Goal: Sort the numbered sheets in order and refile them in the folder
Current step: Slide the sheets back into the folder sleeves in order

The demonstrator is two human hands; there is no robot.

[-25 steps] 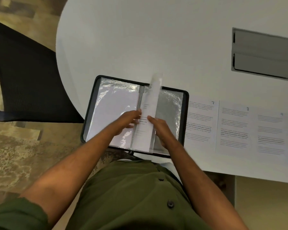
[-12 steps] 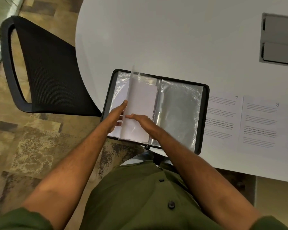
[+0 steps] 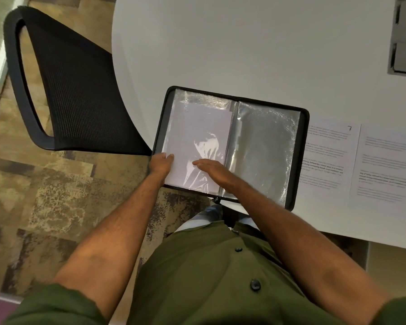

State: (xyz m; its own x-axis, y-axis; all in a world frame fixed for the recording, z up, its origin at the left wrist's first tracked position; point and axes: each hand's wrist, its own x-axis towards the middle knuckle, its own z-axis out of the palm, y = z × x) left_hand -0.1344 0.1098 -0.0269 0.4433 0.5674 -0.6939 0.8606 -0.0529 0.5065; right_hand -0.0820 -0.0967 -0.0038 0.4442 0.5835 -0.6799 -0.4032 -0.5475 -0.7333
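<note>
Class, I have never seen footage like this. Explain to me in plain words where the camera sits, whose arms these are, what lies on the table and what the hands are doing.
There is no machine. The single picture comes from a camera worn on a person's head, looking down at their own bare arms.

On the round white table lies an open black zip folder of clear plastic sleeves. The left hand grips the folder's left edge. The right hand lies flat, fingers straight, on the left sleeve, which holds a white sheet. To the right of the folder lie printed sheets numbered 7 and 8. A black mesh chair stands on the left.
</note>
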